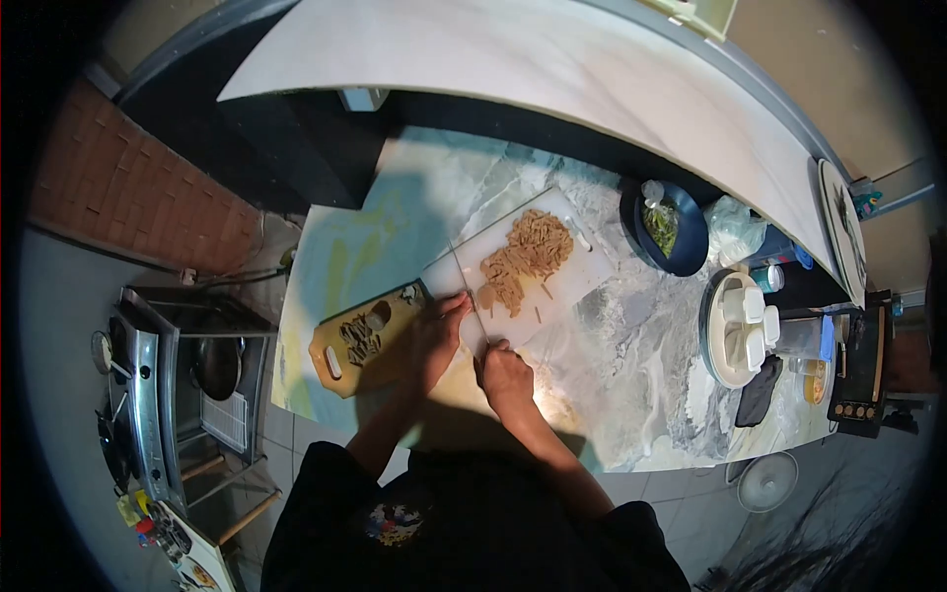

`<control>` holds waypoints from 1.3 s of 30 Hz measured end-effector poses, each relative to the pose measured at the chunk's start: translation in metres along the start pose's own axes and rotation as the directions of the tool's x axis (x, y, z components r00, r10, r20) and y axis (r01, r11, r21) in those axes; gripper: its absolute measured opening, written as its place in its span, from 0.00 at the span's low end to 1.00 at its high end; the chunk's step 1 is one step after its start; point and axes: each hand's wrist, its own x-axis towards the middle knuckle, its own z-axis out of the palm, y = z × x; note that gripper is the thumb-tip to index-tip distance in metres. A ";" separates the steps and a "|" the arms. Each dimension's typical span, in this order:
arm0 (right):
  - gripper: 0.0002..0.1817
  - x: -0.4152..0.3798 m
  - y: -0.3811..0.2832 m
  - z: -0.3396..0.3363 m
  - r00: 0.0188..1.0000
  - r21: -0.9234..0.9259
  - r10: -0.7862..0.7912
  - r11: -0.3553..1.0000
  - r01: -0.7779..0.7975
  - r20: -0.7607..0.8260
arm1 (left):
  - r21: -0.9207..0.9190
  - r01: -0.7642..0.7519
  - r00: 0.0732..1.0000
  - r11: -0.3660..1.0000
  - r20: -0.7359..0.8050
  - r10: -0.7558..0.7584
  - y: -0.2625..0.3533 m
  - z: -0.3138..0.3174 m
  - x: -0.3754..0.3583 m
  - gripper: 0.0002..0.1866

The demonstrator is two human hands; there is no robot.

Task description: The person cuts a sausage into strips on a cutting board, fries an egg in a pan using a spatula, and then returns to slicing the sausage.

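My right hand (508, 377) is closed round the handle of a knife (464, 273), whose long thin blade points away over a white cutting board (582, 259). Just left of the blade, my left hand (444, 331) rests at the board's edge with its fingers drawn together. Whatever lies under those fingertips is hidden. A heap of brown sliced food (538, 247) covers the middle of the white board, with a few loose strips nearer to me. On the left, a wooden board (333, 360) with a handle slot carries dark cut strips (360, 338) and a small round brown piece (378, 314).
A dark blue bowl (691, 252) with a bag of greens stands at the back right. Nearby are a plate (717, 340) of white containers, a dark cloth (760, 393) and a clear plastic bag (735, 229). A stove (145, 370) stands left of the marble counter (641, 395).
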 end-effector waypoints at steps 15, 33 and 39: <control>0.16 -0.013 0.004 -0.010 0.998 0.158 0.013 0.987 -0.004 -0.056 | -0.151 -0.052 0.994 0.987 -0.104 0.036 -0.010 0.012 -0.002 0.06; 0.15 -0.012 0.000 -0.004 0.979 0.139 -0.023 0.989 0.052 -0.204 | -0.195 -0.062 0.994 0.979 0.082 0.079 -0.008 0.011 0.002 0.17; 0.14 -0.013 0.000 -0.003 0.976 0.141 -0.029 0.988 0.060 -0.216 | -0.136 -0.011 0.985 0.991 0.170 0.034 0.000 0.003 0.004 0.19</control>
